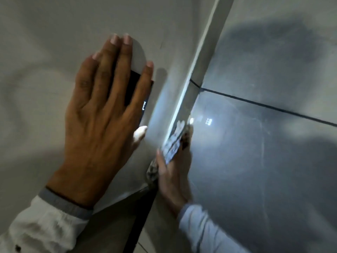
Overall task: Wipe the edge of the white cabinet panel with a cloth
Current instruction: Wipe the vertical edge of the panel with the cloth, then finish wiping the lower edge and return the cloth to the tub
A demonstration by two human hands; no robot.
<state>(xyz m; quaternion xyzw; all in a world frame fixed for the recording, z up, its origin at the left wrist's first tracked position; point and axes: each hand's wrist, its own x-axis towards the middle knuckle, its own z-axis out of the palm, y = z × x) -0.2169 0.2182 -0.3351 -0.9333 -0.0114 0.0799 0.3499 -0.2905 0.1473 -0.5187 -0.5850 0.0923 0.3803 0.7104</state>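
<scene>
The white cabinet panel [54, 33] fills the left half of the view, and its pale edge [193, 70] runs diagonally from top right down to the middle. My left hand [102, 125] lies flat on the panel face, pressing a dark phone [135, 88] against it; the phone's light shines by my thumb. My right hand [173, 172] is below the edge, gripping a patterned cloth [173, 141] pressed against the lower stretch of the edge. Motion blur hides the cloth's detail.
Grey glossy floor tiles [264, 161] with a dark grout line [273, 106] lie to the right of the panel. A bright light reflection [208, 121] shows on the tile. Below the panel's lower corner runs a dark strip [140, 221].
</scene>
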